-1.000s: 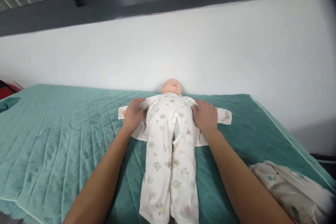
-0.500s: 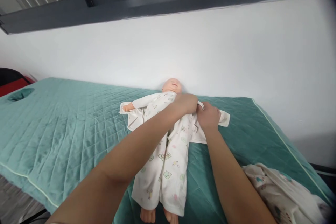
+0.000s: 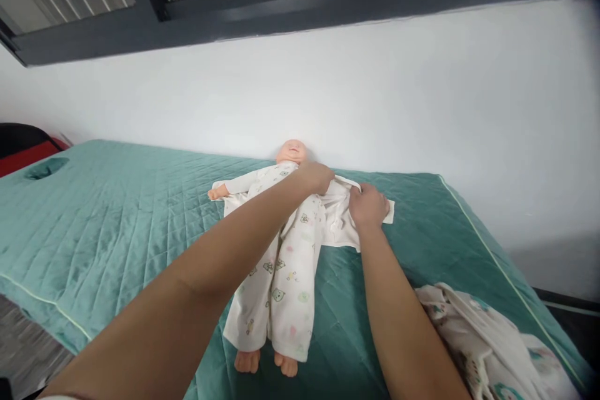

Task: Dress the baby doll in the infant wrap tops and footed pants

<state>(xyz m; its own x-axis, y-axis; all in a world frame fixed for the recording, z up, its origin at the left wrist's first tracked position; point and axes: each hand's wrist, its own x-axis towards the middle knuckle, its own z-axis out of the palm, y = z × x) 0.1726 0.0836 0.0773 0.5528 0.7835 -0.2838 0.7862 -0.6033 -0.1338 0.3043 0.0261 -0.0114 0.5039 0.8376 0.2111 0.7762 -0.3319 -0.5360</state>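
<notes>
A baby doll (image 3: 291, 153) lies on its back on a teal quilted mattress (image 3: 117, 212), dressed in a white printed romper (image 3: 285, 262). Its bare feet (image 3: 265, 362) show at the near end. My left hand (image 3: 319, 176) reaches across the doll's chest and grips the cloth at its right-side shoulder. Fingers curled, my right hand (image 3: 368, 206) presses on the spread white sleeve and flap (image 3: 340, 222) just beside it. The doll's other arm (image 3: 229, 187) stretches out to the left.
A crumpled printed cloth (image 3: 487, 344) lies on the mattress at the near right. The mattress butts against a white wall (image 3: 375, 87) under a dark window frame. A red and black object (image 3: 23, 147) stands at the far left. The mattress edge drops off at left.
My left hand left the doll's left-side sleeve, crossed over the chest and took hold near the right hand. The doll slid left and its feet came into view.
</notes>
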